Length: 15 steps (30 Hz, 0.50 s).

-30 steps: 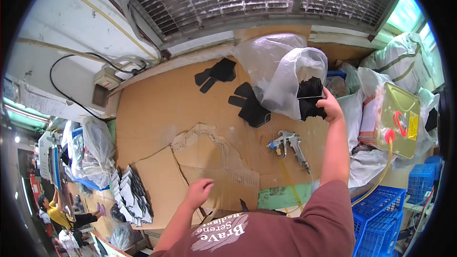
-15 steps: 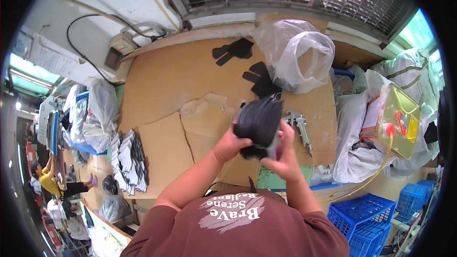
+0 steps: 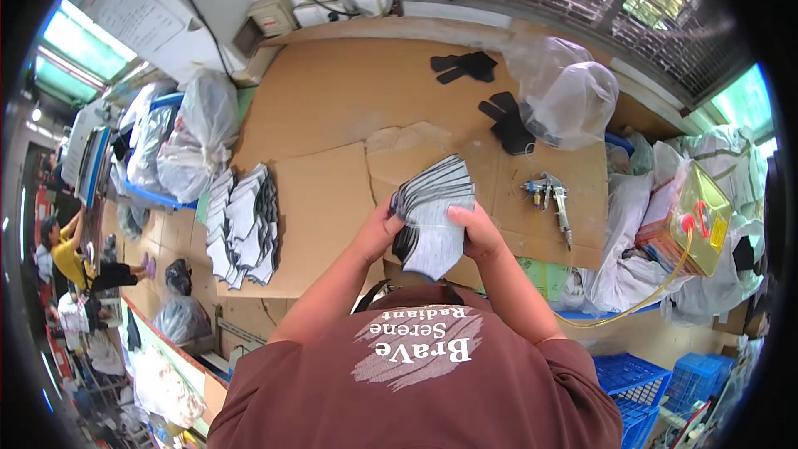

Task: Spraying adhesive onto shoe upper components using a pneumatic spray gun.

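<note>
Head: left hand [image 3: 384, 229] and right hand [image 3: 477, 233] pinch a fanned grey-white sheet stack [image 3: 435, 229], long axis forward, left of the silver spray gun [image 3: 551, 198].

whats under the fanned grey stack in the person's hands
Brown cardboard shows around the grey stack, which is held between the left hand and right hand. Whatever lies directly beneath the stack is covered and cannot be seen.
</note>
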{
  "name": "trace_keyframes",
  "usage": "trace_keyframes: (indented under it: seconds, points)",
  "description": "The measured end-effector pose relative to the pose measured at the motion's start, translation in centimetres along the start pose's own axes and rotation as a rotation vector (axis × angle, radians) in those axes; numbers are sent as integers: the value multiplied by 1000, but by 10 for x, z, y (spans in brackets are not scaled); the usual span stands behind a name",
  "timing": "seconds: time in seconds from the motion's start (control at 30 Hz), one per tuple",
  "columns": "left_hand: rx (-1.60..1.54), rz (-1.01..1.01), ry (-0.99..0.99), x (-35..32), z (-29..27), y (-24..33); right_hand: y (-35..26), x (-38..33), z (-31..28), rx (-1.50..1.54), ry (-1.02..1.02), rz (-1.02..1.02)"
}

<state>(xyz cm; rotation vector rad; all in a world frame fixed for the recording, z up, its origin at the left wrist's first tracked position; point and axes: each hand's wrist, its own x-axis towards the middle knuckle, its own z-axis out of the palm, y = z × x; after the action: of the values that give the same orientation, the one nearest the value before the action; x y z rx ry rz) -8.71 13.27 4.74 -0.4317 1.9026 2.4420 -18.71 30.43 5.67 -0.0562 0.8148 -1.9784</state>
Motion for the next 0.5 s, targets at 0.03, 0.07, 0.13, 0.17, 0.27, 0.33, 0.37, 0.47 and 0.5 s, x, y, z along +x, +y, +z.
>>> trace_keyframes:
  seconds: [0.03, 0.07, 0.13, 0.17, 0.27, 0.33, 0.37, 0.47, 0.5]
  points:
    - [-33, 79, 17, 0, -6, 2, 5, 4, 5, 100, 15, -14]
    - [-37, 86, 30, -6, -9, 6, 11, 6, 7, 92, 5, -4]
    - [667, 351, 534, -16, -8, 24, 24, 12, 8, -24, 241, -172]
    - [643, 554, 505, -18, -5, 37, 24, 16, 10, -28, 239, -167]
    - [1049, 670, 87, -25, 8, 65, 31, 14, 19, -269, 319, -240]
    - [1133, 621, 45, -19, 14, 55, 33, 17, 25, -311, 344, -242]
    - [1143, 573, 28, -17, 14, 47, 33, 18, 27, -328, 393, -223]
    - [1157, 545, -32, -13, 12, 29, 39, 21, 17, -443, 444, -261]
    - [1169, 564, -66, -12, 11, 23, 39, 21, 14, -444, 449, -260]
